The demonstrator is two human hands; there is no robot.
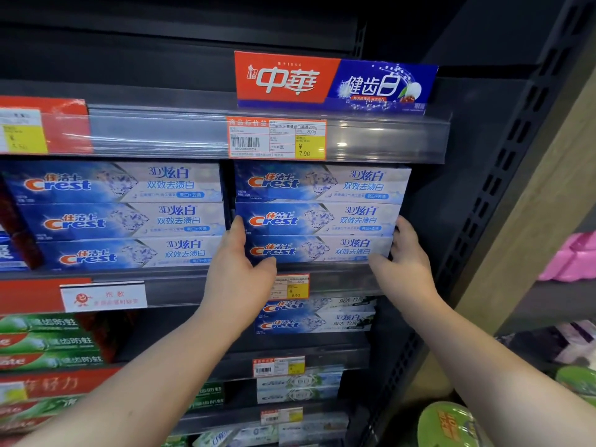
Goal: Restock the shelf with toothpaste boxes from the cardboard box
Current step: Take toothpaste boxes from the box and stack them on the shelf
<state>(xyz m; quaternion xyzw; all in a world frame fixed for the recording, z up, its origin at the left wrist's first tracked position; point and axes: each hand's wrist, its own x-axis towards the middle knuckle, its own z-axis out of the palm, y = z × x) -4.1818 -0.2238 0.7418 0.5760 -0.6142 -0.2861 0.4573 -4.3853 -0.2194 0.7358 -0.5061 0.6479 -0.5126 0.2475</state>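
Observation:
Three blue-and-white Crest toothpaste boxes are stacked at the right end of the middle shelf (167, 285): top (319, 182), middle (322, 219) and bottom (322, 248). My left hand (238, 272) grips the left end of the two lower boxes, fingers up along the end and thumb across the bottom front edge. My right hand (406, 259) holds their right end with its fingers curled round it. A second stack of three Crest boxes (122, 217) stands just to the left. The cardboard box is out of view.
A red-and-blue toothpaste box (332, 82) stands on the shelf above, over a price tag (277, 138). Below are more Crest boxes (316, 314) and green boxes (48, 343). The dark shelf upright (503, 175) is close on the right, with pink packs (574, 256) beyond.

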